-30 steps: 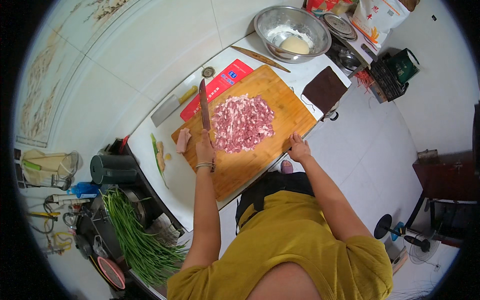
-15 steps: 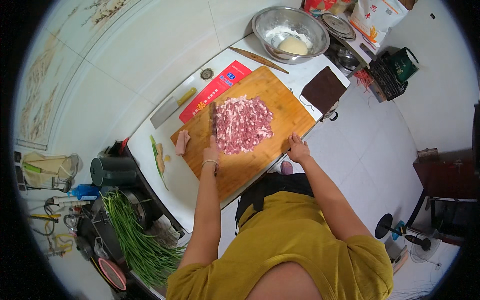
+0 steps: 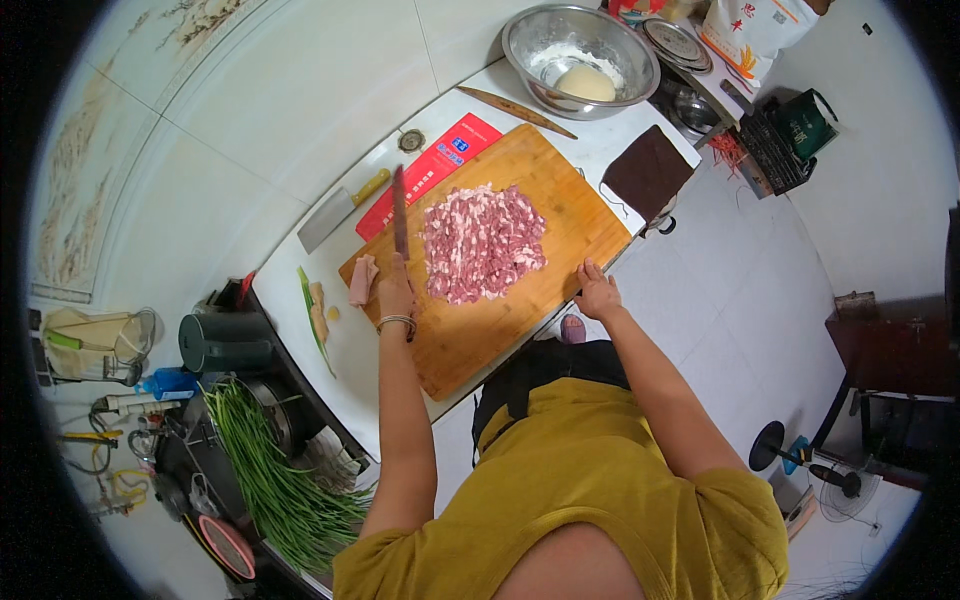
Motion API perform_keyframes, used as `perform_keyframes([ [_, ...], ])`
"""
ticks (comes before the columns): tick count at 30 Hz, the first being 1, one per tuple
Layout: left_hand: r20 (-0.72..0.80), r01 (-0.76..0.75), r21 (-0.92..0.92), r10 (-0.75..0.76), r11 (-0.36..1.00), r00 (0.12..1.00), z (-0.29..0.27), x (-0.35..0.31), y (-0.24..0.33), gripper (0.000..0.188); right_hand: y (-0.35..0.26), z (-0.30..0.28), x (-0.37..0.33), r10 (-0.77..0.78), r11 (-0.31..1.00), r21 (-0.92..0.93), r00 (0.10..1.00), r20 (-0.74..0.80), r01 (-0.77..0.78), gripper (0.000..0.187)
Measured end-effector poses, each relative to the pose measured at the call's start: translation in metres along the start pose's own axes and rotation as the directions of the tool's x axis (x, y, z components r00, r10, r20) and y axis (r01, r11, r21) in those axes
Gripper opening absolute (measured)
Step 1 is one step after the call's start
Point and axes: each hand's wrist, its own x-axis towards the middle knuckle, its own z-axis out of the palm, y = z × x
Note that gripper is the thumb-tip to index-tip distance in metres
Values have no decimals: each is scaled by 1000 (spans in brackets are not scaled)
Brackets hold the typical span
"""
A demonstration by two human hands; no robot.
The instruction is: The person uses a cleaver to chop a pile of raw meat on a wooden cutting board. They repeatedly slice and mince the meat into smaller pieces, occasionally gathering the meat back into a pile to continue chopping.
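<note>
My left hand (image 3: 396, 296) is closed around the handle of a kitchen knife (image 3: 400, 215), whose dark blade points away from me over the left part of the cutting board (image 3: 455, 360). Chopped pink-and-white meat (image 3: 485, 243) lies in a flat heap to the right of the blade, apart from it. Just left of that hand, a pale pink piece of meat (image 3: 363, 280) sits at the board's left corner. My right hand (image 3: 598, 293) rests on the board's near right edge, fingers laid out over the wood and holding nothing.
Behind the board are a cleaver with a yellow handle (image 3: 343, 209), a red packet (image 3: 430, 170) and a tapered wooden rolling pin (image 3: 515, 112). A steel bowl (image 3: 530, 75) holds dough. Ginger (image 3: 318, 311) and a green stalk lie left; green chives (image 3: 270, 480) fill the lower left.
My left hand has moved left with the knife, taking the blade from the meat's left edge to a spot clear of it. The right hand stays on the board's edge.
</note>
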Motion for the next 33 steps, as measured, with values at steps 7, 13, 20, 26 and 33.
perform_keyframes([
  [7,-145,-351,201,382,915,913,43,44,-79,74,-7,-8,-2,0,1000,8,1000,11,0,73],
  [13,-20,-12,-165,9,986,1000,16,17,-24,75,-1,2,2,7,1000,4,1000,-18,-7,73],
  [20,94,217,-158,-204,963,974,25,17,-18,64,2,2,1,7,1000,-20,1000,-4,-7,73],
  [26,-26,-8,-80,6,997,1000,38,20,-48,70,-1,13,8,8,999,-32,999,-36,-9,74],
  [33,43,50,-251,-41,967,998,11,-6,-2,78,1,5,2,10,1000,-14,1000,-23,-10,74],
])
